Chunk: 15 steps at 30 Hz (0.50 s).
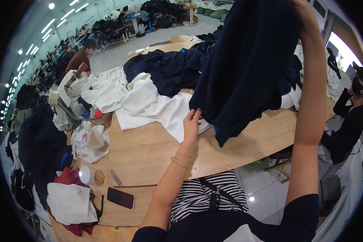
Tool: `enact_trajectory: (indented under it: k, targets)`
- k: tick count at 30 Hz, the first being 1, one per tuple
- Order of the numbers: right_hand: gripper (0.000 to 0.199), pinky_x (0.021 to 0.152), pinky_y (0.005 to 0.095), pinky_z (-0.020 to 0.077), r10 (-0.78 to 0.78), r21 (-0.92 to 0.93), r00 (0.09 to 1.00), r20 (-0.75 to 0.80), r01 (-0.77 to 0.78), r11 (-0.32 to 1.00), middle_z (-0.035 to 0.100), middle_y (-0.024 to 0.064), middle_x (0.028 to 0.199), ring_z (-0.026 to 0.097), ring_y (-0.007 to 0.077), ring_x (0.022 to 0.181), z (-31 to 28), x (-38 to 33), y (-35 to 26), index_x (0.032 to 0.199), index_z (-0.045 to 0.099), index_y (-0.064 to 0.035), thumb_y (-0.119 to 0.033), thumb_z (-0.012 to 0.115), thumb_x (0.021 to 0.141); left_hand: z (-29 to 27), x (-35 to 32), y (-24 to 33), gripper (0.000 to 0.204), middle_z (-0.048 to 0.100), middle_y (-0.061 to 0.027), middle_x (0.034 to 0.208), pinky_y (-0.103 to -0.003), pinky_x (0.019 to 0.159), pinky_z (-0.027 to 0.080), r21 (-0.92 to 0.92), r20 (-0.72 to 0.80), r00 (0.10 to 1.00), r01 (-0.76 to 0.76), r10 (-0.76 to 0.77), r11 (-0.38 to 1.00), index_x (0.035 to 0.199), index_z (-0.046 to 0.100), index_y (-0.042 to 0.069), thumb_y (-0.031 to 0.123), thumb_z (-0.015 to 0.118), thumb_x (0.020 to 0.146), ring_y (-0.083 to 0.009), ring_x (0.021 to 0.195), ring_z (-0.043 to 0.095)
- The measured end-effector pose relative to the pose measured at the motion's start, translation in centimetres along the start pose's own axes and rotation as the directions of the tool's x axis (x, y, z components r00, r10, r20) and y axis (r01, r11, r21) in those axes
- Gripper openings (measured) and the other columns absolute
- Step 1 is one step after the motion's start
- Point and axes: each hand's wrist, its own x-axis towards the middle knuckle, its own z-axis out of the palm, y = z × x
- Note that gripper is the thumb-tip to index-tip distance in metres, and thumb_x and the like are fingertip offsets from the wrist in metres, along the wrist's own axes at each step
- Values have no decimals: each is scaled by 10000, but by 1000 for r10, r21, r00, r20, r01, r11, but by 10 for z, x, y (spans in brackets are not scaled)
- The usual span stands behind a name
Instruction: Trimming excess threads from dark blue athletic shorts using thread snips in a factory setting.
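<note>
Both hands lift one dark navy garment (246, 68) above the far right part of the wooden desk (149, 153); the right hand (304, 10) is raised high, closed on the cloth's top edge, while the left hand (190, 125) pinches its lower hem with fingers closed; white fabric pieces (141, 101) lie across the desk's middle, just beside the hem; a crumpled clear plastic bag (88, 141) with a red label sits near the left edge; a black phone (120, 198) rests by the near edge.
</note>
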Motion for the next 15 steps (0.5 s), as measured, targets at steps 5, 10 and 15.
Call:
enact_trajectory:
  k: [5,10,15]
  targets:
    - [468,799,203,492,-80,-126,978,-195,56,990,624,47,1031,618,105,939,-103,-12,-11,1368,429,-21,-137,564,936,-62,-15,66,279,589,-32,1044,-243,718,478,-232,-281,907,-381,314,895,1123,565,8,237,536,967,-79,859,562]
    - [434,910,218,437,79,80,952,-295,-58,995,579,69,1262,582,100,1052,-79,-88,31,1329,492,-7,-139,567,922,-145,-104,201,388,646,-151,1067,-376,842,543,-107,-311,865,-443,393,890,1167,568,-3,320,501,962,-243,926,662]
    - [471,820,165,415,416,-98,846,-333,-470,877,591,-53,920,527,16,818,-48,-209,124,1345,487,-15,-92,587,891,-224,-89,157,190,663,-68,928,-241,647,513,184,-279,920,-228,274,956,1060,602,13,164,533,969,-117,743,634]
